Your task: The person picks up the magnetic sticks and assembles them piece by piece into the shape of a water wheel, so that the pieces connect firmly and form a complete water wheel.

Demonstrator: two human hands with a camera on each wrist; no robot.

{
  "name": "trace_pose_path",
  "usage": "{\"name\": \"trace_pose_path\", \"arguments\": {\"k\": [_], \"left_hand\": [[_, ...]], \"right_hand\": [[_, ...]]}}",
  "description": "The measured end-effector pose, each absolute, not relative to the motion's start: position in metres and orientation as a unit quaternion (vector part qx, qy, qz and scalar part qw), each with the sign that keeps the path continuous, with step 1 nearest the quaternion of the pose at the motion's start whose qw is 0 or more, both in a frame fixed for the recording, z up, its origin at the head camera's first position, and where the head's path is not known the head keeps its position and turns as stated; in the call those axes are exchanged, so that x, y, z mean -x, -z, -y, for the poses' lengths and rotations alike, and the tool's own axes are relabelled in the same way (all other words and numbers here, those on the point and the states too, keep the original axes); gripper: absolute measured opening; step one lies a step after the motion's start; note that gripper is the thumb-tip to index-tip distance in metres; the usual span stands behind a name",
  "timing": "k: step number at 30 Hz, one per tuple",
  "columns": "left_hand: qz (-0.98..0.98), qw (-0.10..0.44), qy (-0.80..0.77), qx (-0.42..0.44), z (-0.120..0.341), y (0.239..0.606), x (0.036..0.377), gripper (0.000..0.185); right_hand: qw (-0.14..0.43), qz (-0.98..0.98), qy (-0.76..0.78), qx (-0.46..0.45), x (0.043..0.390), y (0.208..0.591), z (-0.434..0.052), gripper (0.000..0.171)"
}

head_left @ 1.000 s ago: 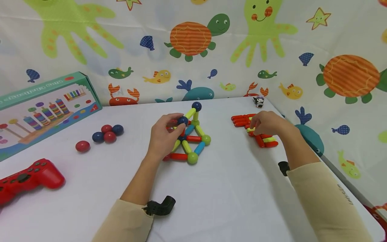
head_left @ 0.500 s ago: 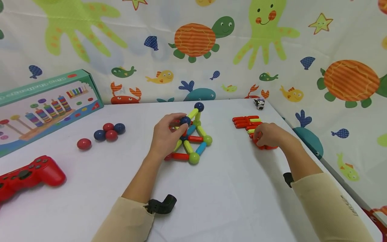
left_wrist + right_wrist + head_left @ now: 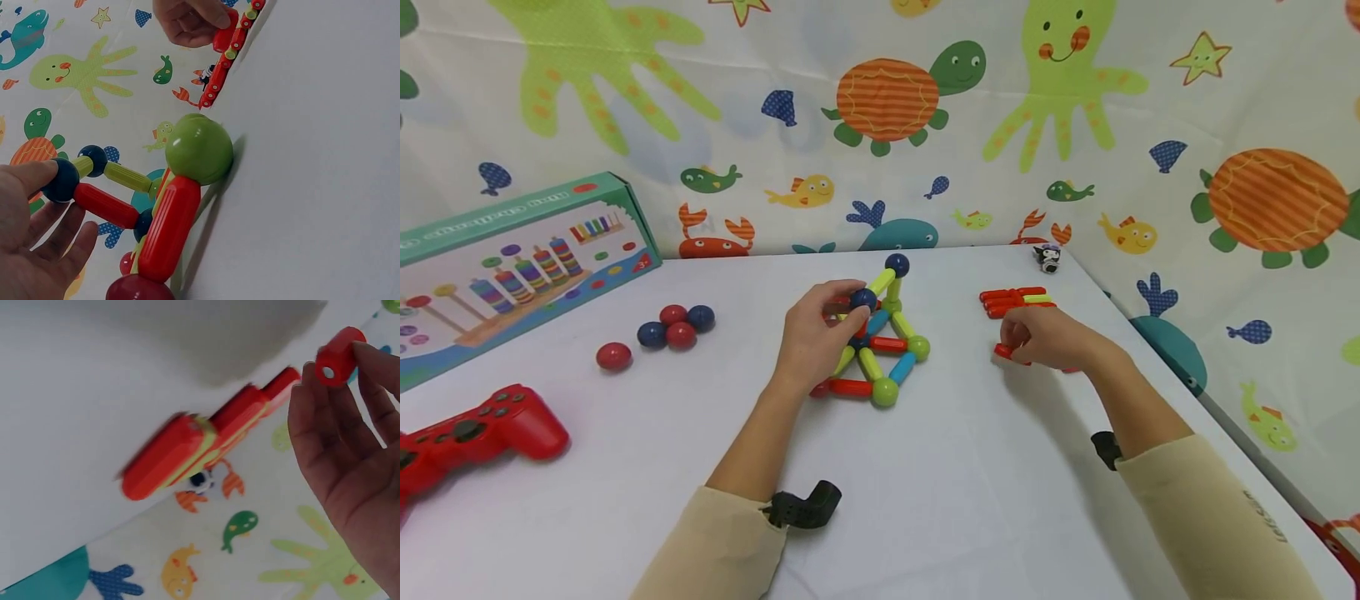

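We see a cloth (image 3: 715,142) printed with sea animals hanging behind a white table (image 3: 955,500), where a box (image 3: 520,279) and a red controller (image 3: 533,422) sit at the left. The left hand (image 3: 812,333) pinches a dark blue ball (image 3: 863,299) on the stick-and-ball frame (image 3: 870,365) mid-table, its other fingers loosely spread. The right hand (image 3: 1048,336) holds a red stick (image 3: 340,355) between thumb and fingers, near the other sticks (image 3: 1003,303) by the right edge

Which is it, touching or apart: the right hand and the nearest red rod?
Touching: the right wrist view shows the right hand pinching the red rod with thumb and fingers.
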State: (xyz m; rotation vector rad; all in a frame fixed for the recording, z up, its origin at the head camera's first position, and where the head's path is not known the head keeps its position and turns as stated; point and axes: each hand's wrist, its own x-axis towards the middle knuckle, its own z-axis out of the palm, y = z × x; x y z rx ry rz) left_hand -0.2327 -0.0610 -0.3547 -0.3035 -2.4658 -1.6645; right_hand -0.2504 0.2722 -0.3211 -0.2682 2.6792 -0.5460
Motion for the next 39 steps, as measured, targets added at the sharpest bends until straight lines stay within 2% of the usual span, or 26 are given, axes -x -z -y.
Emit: {"name": "trace_pose_path", "arguments": {"k": [7,16,26,39], "left_hand": [[0.819,0.071,0.560,0.103,0.062,0.357,0.234,0.040],[0.816,0.066,0.566,0.096,0.063,0.357,0.234,0.040],[0.808,0.060,0.578,0.094,0.062,0.359,0.233,0.040],[0.810,0.058,0.577,0.086,0.061,0.359,0.232,0.040]], "right_hand": [[0.135,-0.941,0.268,0.157,0.250,0.302,-0.235,0.013],[0.077,-0.924,0.309,0.212,0.259,0.287,-0.174,0.019],[0.078,-0.923,0.302,0.225,0.267,0.284,-0.145,0.016],[0.082,-0.923,0.307,0.219,0.266,0.286,-0.145,0.015]]}}
